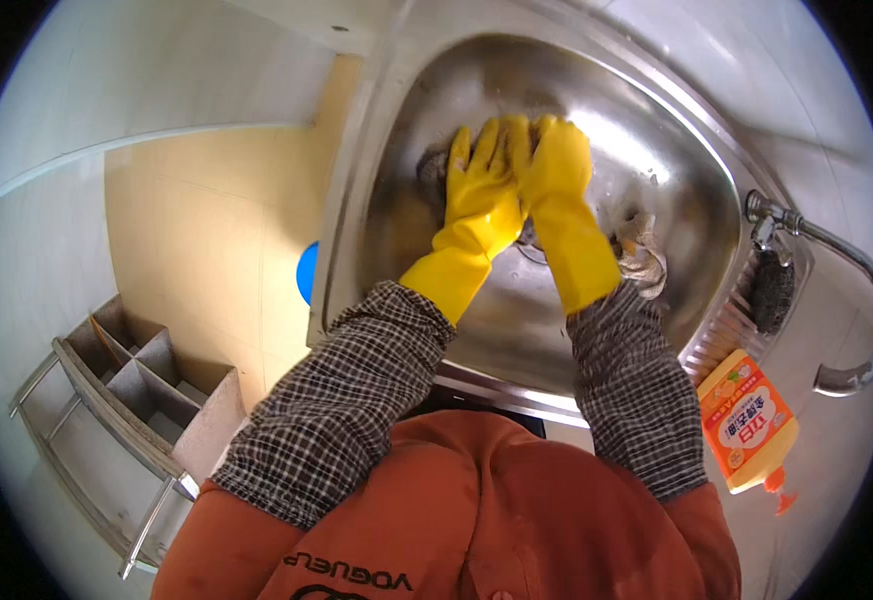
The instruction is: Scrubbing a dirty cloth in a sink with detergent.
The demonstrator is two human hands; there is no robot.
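Note:
My left hand [485, 180], in a yellow rubber glove, lies palm down with spread fingers in the stainless steel sink [526, 330]. Beside and touching it, my right hand [556, 161], gloved the same way, has its fingers bent down; what lies beneath them is hidden. A dark, wet patch or cloth [432, 171] shows just left of my left hand. Near my right wrist, a crumpled beige cloth [644, 255] lies in the sink. The drain [532, 251] is partly covered by my right forearm.
A metal faucet [781, 217] stands at the sink's right, with a dark scouring pad [772, 292] below it on the ridged rim. An orange-labelled dish soap bottle [750, 424] is at the lower right. To the left are a divided grey organiser [155, 382] and a blue round object [306, 274].

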